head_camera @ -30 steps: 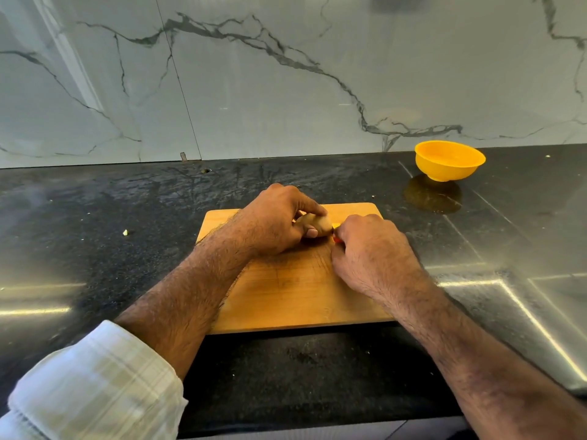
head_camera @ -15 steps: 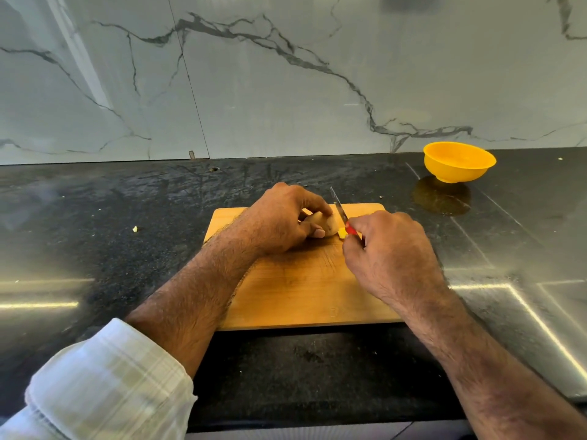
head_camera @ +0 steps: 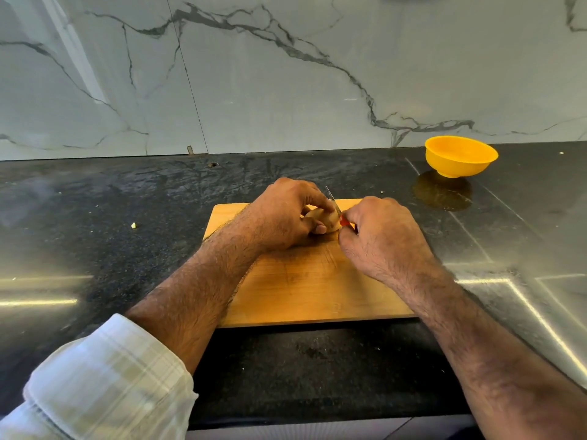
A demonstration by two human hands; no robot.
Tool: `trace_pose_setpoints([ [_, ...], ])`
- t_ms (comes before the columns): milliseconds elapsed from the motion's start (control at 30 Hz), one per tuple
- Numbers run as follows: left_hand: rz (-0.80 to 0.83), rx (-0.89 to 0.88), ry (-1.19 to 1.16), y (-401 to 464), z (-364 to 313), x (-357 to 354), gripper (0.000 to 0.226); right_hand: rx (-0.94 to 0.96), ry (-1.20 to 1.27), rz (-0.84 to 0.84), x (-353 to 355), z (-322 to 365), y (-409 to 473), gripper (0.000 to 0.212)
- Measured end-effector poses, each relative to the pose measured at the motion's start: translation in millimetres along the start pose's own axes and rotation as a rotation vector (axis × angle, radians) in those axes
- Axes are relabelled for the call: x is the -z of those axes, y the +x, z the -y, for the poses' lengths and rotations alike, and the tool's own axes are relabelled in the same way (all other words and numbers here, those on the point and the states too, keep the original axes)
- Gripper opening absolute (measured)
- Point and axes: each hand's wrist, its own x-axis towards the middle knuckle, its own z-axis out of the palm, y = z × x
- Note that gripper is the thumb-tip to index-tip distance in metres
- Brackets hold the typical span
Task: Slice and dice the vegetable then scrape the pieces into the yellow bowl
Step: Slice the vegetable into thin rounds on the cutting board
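A tan vegetable [head_camera: 325, 220], potato-like, lies on the far part of the wooden cutting board [head_camera: 305, 287]. My left hand [head_camera: 286, 214] curls over it and holds it down, covering most of it. My right hand [head_camera: 381, 236] grips a small knife [head_camera: 333, 203] by its red handle; the blade points away from me and rests against the vegetable's right end. The yellow bowl [head_camera: 460, 157] stands on the counter at the far right, apart from the board, and looks empty.
The board lies on a black stone counter [head_camera: 127, 249] backed by a marble wall. A small pale scrap [head_camera: 134, 225] lies on the counter to the left. The counter's front edge runs just below the board.
The knife, lifted clear to the right of the vegetable half a second ago, has come back against its right end. My left hand has kept its hold.
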Motion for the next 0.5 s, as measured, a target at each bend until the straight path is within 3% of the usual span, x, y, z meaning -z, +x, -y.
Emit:
trace_pose_setpoints([
  [367, -0.007, 0.005, 0.008, -2, -1, 0, 0.039, 0.025, -0.138, 0.116, -8, -6, -26, 0.026],
  [500, -0.018, 0.039, -0.047, -5, -3, 1, 0.037, -0.014, -0.073, 0.047, -4, -10, -34, 0.030],
])
